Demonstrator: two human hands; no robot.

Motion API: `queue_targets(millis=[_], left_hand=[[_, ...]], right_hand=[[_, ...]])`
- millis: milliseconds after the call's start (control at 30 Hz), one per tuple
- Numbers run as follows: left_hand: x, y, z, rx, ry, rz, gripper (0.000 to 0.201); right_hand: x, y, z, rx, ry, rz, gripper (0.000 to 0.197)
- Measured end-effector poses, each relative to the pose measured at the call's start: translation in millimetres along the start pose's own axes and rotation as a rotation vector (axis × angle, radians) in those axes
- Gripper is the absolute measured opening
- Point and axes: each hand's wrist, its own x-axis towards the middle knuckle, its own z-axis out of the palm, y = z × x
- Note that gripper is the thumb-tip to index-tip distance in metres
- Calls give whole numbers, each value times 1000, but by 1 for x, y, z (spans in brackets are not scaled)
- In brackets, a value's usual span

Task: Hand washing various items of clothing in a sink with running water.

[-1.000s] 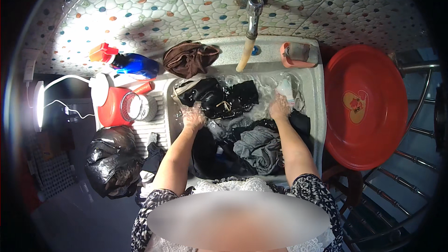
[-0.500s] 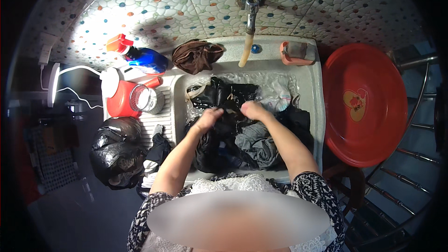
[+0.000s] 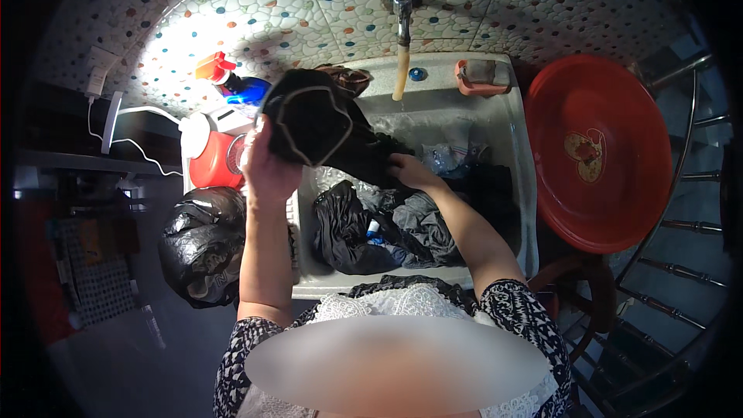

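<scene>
A wet black garment with a pale line looping round its opening is lifted over the left part of the sink. My left hand grips it by its left edge, raised above the basin's rim. Lower down, over the water, my right hand is closed on the garment's trailing end. Below the hands lie a dark crumpled cloth and a grey cloth. A pale, clear-looking bundle sits in the water to the right of my right hand.
A tap with a hose hangs over the basin's back. A soap dish sits on the back right ledge. To the right stands a red basin. At left are a blue spray bottle, a red container and a black plastic bag.
My left hand has risen up and to the left, pulling the black garment out of the water. My right hand has shifted slightly, staying low on the cloth.
</scene>
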Motion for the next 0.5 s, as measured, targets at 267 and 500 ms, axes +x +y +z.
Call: queue_targets(millis=[267, 500], left_hand=[[19, -14, -87, 1027, 233, 162, 28], [17, -96, -173, 1502, 245, -544, 31]], right_hand=[[-25, -43, -69, 500, 187, 93, 30], [-26, -32, -64, 1326, 304, 181, 15]])
